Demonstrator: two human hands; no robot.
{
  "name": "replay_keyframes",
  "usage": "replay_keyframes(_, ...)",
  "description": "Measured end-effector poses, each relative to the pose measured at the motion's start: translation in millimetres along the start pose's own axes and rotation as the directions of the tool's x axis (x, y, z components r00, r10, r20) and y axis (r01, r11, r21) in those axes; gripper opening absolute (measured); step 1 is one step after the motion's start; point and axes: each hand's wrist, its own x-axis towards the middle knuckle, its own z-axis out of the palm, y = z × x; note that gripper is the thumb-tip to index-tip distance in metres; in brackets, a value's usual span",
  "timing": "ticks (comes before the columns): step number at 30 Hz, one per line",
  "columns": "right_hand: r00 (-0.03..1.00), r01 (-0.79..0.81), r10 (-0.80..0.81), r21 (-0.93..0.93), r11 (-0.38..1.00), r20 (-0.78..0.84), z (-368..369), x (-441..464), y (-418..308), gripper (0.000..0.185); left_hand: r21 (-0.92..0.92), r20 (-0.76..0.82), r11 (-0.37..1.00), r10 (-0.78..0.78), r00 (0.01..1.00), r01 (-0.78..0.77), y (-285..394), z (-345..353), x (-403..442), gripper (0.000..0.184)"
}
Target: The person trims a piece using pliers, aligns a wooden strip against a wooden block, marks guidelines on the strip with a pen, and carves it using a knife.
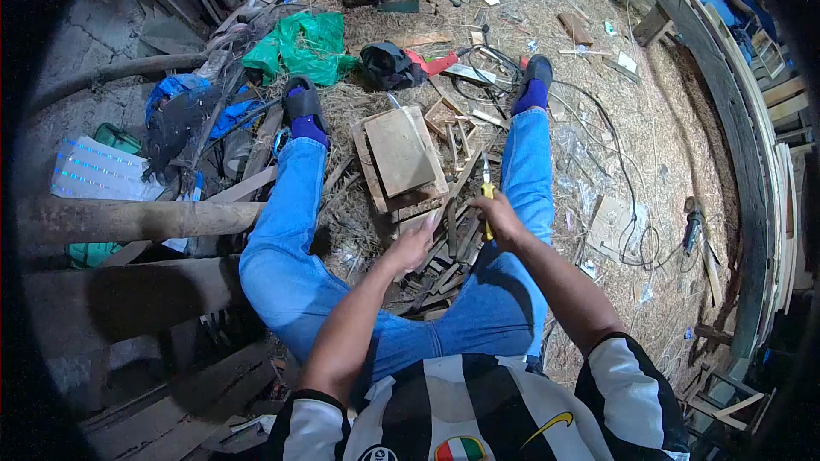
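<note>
My left hand (413, 244) is closed around the lower end of a thin wooden strip (462, 177), which slants up and to the right. In my right hand (500, 217) are yellow-handled pliers (487, 189), their metal jaws pointing away from me, close beside the strip. Just beyond my left hand, between my legs, lies a boxy wooden piece with a flat board (399, 152) on top. A small wooden frame (446, 115) sits at its upper right. Scrap sticks (448, 266) are heaped below my hands.
A green plastic bag (303, 47) and a black cap (390, 64) lie near my feet. Cables (611, 124) run along the right, by a power tool (692, 224). A thick pole (137, 220) crosses at left; a plank wall (717, 119) stands right.
</note>
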Motion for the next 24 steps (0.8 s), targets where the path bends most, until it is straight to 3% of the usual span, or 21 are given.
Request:
replay_keyframes(2,0.998,0.022,-0.022,-0.009,1.000,0.060,-11.1,3.1,-16.6,0.021,0.264,-0.080,0.964,0.050,0.995,-0.028,7.8,-16.9,6.3,0.087)
replay_keyframes(3,0.943,-0.239,0.220,0.049,0.970,0.251,-29.6,-8.2,-47.1,0.017,0.406,-0.156,0.914,0.070,0.985,-0.001,16.2,-28.9,8.0,0.092)
replay_keyframes(4,0.885,-0.328,0.327,-0.053,0.943,0.331,-47.4,-2.7,-47.0,0.016,0.465,-0.326,0.882,0.256,0.910,-0.082,1.3,-53.0,16.6,0.095)
replay_keyframes(5,0.924,-0.253,0.261,-0.065,0.965,0.278,-55.7,-14.3,-52.2,0.017,0.496,-0.233,0.867,0.073,0.970,0.053,42.3,-82.9,-16.6,0.096)
replay_keyframes(6,0.951,-0.190,0.205,-0.086,0.978,0.230,-61.1,-32.6,-55.0,0.020,0.437,-0.324,0.895,0.067,0.944,0.086,28.8,-108.0,-9.5,0.097)
replay_keyframes(8,0.932,-0.285,0.290,-0.056,0.957,0.219,-83.9,-40.5,-60.9,0.023,0.462,-0.275,0.887,0.134,0.952,0.008,34.0,-143.0,-28.0,0.090)
replay_keyframes(10,0.928,-0.282,0.283,-0.043,0.959,0.242,-98.4,-35.3,-59.0,0.026,0.204,-0.240,0.979,0.030,0.970,0.020,37.8,-151.6,-33.1,0.079)
replay_keyframes(11,0.919,-0.312,0.301,0.003,0.950,0.254,-104.0,-25.5,-51.7,0.026,0.208,-0.232,0.978,0.035,0.972,0.014,39.0,-150.3,-34.0,0.079)
replay_keyframes(13,0.911,-0.363,0.342,0.053,0.930,0.230,-102.0,-16.6,-51.3,0.026,-0.144,-0.156,0.986,-0.110,0.982,0.088,48.7,-145.6,-48.7,0.073)
replay_keyframes(18,0.906,-0.354,0.325,0.063,0.933,0.270,-81.7,34.8,-51.8,0.027,-0.181,-0.037,0.981,-0.081,0.996,0.073,52.2,-122.6,-36.6,0.072)
replay_keyframes(20,0.940,-0.219,0.198,0.046,0.975,0.277,-66.9,63.4,-53.6,0.024,-0.257,-0.008,0.964,-0.064,0.998,0.060,49.9,-119.0,-29.8,0.071)
replay_keyframes(24,0.962,-0.225,0.203,0.109,0.968,0.180,-44.0,148.2,-43.8,0.023,-0.323,-0.021,0.940,-0.122,0.992,0.109,52.5,-119.1,-21.1,0.070)
